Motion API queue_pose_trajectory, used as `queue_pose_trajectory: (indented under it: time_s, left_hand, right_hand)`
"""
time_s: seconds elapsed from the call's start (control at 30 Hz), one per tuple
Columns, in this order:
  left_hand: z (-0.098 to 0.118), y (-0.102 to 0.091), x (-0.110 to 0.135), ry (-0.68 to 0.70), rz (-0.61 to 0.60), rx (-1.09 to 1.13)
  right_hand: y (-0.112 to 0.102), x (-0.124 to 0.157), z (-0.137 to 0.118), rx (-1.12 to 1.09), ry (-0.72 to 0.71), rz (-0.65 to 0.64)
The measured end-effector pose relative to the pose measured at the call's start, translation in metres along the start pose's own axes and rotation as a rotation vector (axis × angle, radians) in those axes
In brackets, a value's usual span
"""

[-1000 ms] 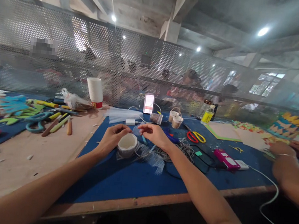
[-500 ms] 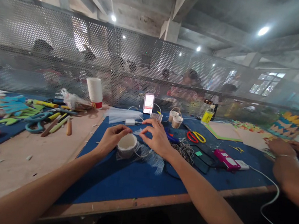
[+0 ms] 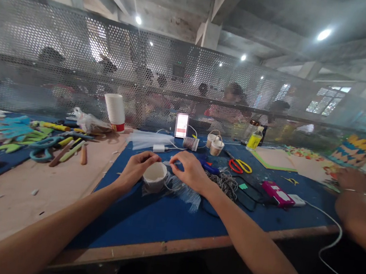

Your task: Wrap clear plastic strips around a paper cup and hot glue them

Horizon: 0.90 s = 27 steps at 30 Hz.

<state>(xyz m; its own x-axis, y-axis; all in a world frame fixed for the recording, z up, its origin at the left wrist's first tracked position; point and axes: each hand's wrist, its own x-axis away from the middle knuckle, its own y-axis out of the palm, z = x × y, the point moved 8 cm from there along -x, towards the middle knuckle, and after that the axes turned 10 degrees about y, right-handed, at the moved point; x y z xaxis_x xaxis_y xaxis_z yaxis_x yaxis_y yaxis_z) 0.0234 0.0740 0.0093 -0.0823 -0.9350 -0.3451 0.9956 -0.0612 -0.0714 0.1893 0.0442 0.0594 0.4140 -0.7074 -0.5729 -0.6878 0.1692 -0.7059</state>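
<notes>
A small white paper cup (image 3: pixel 154 175) stands on the blue mat (image 3: pixel 159 223) in front of me. My left hand (image 3: pixel 138 167) curls round the cup's left and far rim. My right hand (image 3: pixel 190 171) lies just right of the cup, fingers bent and pinched toward the rim over a piece of clear frayed plastic film (image 3: pixel 183 191). What the right fingertips pinch is too small to make out. A tangle of twine (image 3: pixel 227 183) lies beside my right wrist.
Red-and-yellow scissors (image 3: pixel 240 165), a pink device (image 3: pixel 277 194) with a white cable, twine spools (image 3: pixel 191 143) and a phone (image 3: pixel 182 125) lie beyond. A cup stack (image 3: pixel 115 111) and teal scissors (image 3: pixel 45 147) are left. Another person's hands (image 3: pixel 351 193) work at right. A mesh screen (image 3: pixel 78 62) backs the table.
My right hand has dropped from above the cup to the mat beside it and closed toward the rim. The left hand has stayed on the cup.
</notes>
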Motion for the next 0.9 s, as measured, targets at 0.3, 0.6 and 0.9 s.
queue_pose_trajectory:
  time_s: [0.3, 0.6, 0.9]
  left_hand:
    - [-0.003, 0.001, -0.001, -0.007, -0.002, 0.017]
    - [-0.002, 0.003, -0.001, -0.015, 0.009, 0.028]
    - [0.003, 0.002, 0.0, -0.003, 0.01, -0.004]
  right_hand:
    - [0.026, -0.005, 0.041, -0.458, 0.365, -0.098]
    - [0.014, -0.016, 0.041, -0.218, 0.296, 0.107]
    - [0.007, -0.01, 0.016, -0.102, 0.062, 0.133]
